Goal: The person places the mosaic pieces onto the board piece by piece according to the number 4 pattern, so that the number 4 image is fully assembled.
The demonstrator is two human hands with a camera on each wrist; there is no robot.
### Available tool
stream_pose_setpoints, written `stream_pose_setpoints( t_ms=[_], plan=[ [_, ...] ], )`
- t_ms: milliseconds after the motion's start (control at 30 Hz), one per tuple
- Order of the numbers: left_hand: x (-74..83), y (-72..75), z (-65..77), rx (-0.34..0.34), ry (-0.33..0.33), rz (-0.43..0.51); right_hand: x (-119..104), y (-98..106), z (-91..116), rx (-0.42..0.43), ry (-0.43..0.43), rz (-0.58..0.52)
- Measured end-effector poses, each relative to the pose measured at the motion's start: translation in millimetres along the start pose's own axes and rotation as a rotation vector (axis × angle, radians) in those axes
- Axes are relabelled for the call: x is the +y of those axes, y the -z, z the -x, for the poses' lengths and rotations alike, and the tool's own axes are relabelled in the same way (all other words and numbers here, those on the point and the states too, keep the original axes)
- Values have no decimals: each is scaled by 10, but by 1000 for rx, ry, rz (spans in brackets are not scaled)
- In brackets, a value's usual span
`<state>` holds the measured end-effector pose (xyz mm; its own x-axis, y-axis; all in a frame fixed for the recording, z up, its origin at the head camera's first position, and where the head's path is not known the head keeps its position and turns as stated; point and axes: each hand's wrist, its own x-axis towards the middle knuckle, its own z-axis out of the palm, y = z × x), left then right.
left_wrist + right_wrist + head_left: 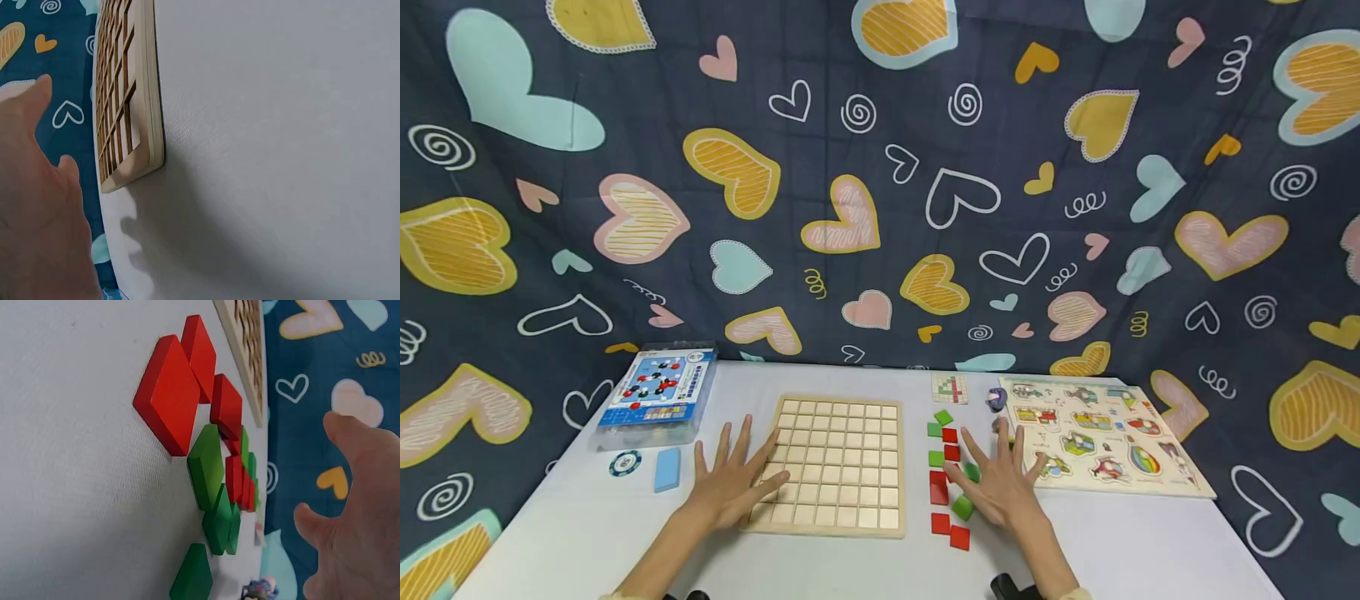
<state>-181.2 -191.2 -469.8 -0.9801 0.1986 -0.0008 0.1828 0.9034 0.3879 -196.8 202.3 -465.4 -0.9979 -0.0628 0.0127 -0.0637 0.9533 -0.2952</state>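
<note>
A wooden grid board (838,465) with square cells lies in the middle of the white table. My left hand (728,483) hovers with spread fingers at its left side, fingertips overlapping the frame in the head view. In the left wrist view, the hand casts a shadow beside the board's corner (150,156). Red square tiles (169,394) and green ones (206,465) lie scattered right of the board. My right hand (1003,485), fingers also spread, is over the right side of these tiles. Neither hand holds anything, and some green tiles are partly hidden under the right hand.
A small card with a red and green grid pattern (950,388) lies behind the tiles, near a purple figurine (996,399). A picture puzzle board (1120,483) is at right. A boxed molecule set (658,392), a round chip (625,463) and a blue block (667,469) are at left.
</note>
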Motion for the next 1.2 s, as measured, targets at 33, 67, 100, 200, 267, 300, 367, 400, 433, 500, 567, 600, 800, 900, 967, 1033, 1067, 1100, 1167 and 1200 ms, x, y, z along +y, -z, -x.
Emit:
stream_pose_setpoints(
  t_ms=[33, 67, 100, 200, 267, 300, 367, 400, 433, 500, 567, 600, 800, 900, 967, 1033, 1067, 1100, 1167, 1200],
  plan=[
    [1, 4, 23, -10, -8, 22, -2, -1, 9, -7, -1, -2],
    [1, 8, 48, -21, -17, 44, -2, -1, 19, -19, -4, -3],
    [0, 10, 70, -33, -27, 62, -2, 1, 29, -28, -4, -5],
    [-22, 18, 131, -49, -75, 106, 5, 18, 50, -18, 12, -5],
    [-62, 29, 181, -60, -118, 120, 0, 22, 66, -9, 29, -6],
    [-89, 37, 203, -64, -141, 126, -6, 25, 72, -6, 37, -8],
    [-155, 60, 240, -72, -181, 138, -17, 27, 77, -9, 55, -22],
    [-191, 75, 250, -77, -201, 137, -21, 26, 75, -17, 62, -34],
    [-229, 91, 255, -79, -222, 140, -27, 24, 73, -34, 63, -45],
    [-301, 119, 248, -85, -265, 144, -37, 25, 58, -57, 72, -96],
    [-367, 139, 227, -94, -305, 138, -46, 30, 23, -72, 88, -159],
    [-397, 143, 213, -90, -330, 129, -52, 35, -2, -77, 94, -201],
    [-523, 127, 140, -67, -387, 101, -95, 52, -233, -76, 114, -426],
    [-550, 106, 125, -57, -390, 118, -90, 21, -389, -12, 93, -491],
    [-561, 98, 108, -47, -398, 132, -79, -10, -500, 57, 79, -518],
    [-569, 90, 93, -42, -399, 138, -57, -55, -609, 118, 63, -528],
    [-574, 86, 87, -40, -399, 140, -48, -75, -660, 134, 53, -530],
    [-578, 81, 81, -39, -401, 143, -37, -97, -704, 145, 41, -536],
    [-581, 67, 73, -37, -402, 146, -9, -137, -779, 152, 25, -537],
    [-578, 58, 71, -32, -405, 145, 8, -152, -812, 144, 15, -540]
  ],
)
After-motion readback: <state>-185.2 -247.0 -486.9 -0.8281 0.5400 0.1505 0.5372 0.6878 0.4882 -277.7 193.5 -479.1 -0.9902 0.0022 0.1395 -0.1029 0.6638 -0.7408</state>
